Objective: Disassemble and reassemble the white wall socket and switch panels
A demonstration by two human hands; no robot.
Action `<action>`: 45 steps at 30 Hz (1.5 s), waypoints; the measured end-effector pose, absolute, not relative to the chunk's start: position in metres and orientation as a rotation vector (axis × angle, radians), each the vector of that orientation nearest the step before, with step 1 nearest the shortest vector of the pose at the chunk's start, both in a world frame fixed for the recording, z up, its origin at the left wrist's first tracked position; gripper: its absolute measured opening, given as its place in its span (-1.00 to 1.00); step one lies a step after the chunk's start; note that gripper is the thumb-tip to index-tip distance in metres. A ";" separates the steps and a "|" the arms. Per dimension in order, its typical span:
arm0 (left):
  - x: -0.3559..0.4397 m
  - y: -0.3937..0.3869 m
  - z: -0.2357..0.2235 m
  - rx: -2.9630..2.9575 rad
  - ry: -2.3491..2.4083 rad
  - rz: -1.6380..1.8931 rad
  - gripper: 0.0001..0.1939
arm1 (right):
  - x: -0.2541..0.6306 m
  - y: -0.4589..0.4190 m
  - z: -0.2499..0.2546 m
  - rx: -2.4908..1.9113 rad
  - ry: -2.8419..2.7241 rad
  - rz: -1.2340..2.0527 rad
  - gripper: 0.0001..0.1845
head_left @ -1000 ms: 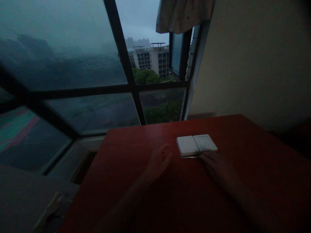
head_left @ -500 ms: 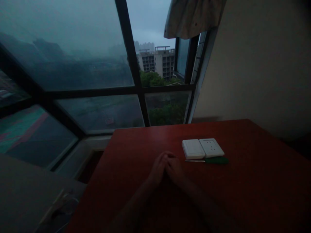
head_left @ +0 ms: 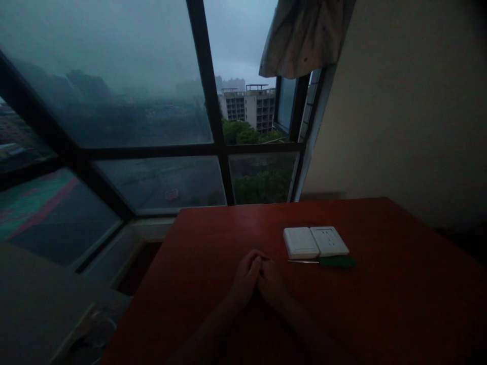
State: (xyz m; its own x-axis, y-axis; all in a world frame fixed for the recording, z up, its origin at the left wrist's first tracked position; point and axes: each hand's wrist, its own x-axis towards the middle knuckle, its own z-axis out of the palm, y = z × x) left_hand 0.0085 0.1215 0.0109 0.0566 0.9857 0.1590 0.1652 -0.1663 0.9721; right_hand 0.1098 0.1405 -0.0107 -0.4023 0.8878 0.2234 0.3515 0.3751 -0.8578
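My left hand [head_left: 246,276] and my right hand [head_left: 271,279] rest folded together on the red-brown table, fingers closed against each other. No object shows in either hand, though the dim light hides the palms. To the right of my hands lies a white switch plate [head_left: 301,242], its face apparently blank. Against its right side is a white wall socket [head_left: 329,241] with several slots. A screwdriver [head_left: 337,261] with a green handle lies just in front of both plates, its thin metal shaft pointing left towards my right hand.
The table [head_left: 213,238] reaches to a dark-framed window [head_left: 152,152] at the back and left. A pale wall [head_left: 399,101] stands on the right, and a curtain [head_left: 304,40] hangs at the top. Some blurred items [head_left: 97,329] lie low at the left.
My view has tilted up a little, so the table and plates appear lower. My hands stay folded together, with the fingers shifted slightly closer. The plates and screwdriver have not moved on the table.
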 end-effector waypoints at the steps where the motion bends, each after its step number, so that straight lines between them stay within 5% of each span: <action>1: 0.009 0.120 0.010 1.475 1.223 1.217 -0.72 | 0.109 0.139 -0.011 -1.064 -1.924 0.976 -0.63; 45: 0.017 0.119 0.007 1.541 1.282 1.192 -0.82 | 0.119 0.144 -0.020 -0.996 -1.704 1.238 -0.73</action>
